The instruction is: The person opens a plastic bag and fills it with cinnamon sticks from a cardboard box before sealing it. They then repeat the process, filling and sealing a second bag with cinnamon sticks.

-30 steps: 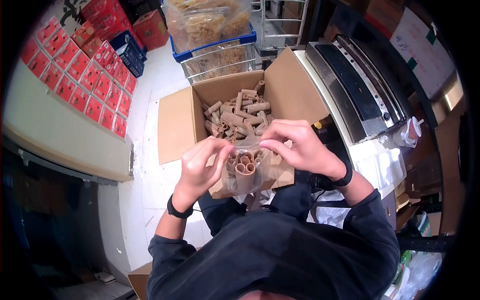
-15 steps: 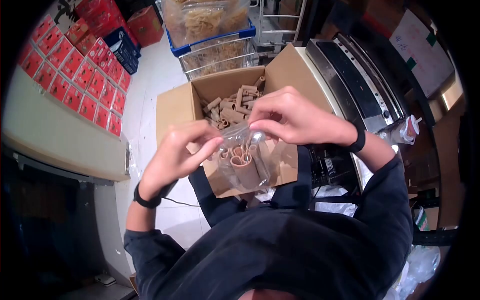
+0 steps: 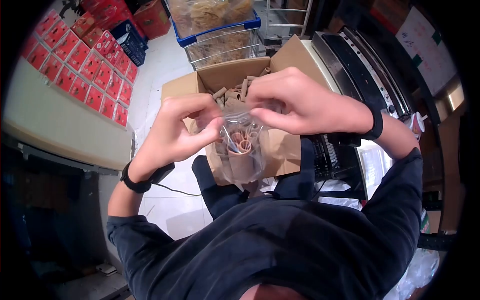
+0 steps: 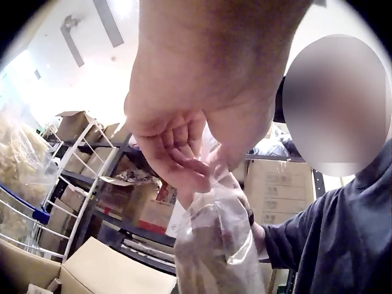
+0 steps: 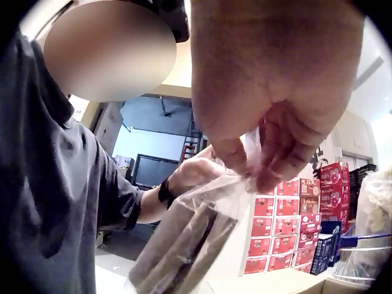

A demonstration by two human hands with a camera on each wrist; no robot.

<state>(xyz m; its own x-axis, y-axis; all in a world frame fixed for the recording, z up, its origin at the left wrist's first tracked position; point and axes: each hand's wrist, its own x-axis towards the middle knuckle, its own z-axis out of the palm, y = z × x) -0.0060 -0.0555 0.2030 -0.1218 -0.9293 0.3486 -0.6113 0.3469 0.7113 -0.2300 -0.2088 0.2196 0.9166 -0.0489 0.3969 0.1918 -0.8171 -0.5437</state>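
Observation:
A clear plastic bag (image 3: 241, 162) holding several brown bark rolls (image 3: 245, 146) hangs upright between the two hands. The left hand (image 3: 182, 127) pinches one side of the bag's top edge between thumb and fingers. Opposite it, the right hand (image 3: 295, 107) pinches the other side. In the left wrist view, the bag (image 4: 217, 245) hangs below the left hand's fingertips (image 4: 202, 174). The right wrist view shows the long rolls (image 5: 184, 245) through the plastic, under the right hand (image 5: 275, 92). Behind the hands, more rolls (image 3: 233, 95) lie in an open cardboard box (image 3: 210, 75).
A blue-rimmed wire cart (image 3: 220, 37) with bagged goods stands beyond the box. Red cartons (image 3: 82, 65) are stacked at the left. A black and silver machine (image 3: 360, 70) is at the right, with a lidded cup (image 3: 418, 122) near it.
Both hands and the bag have risen towards the head camera, covering more of the box. The hands still pinch the bag's top, and the elbows have spread outward.

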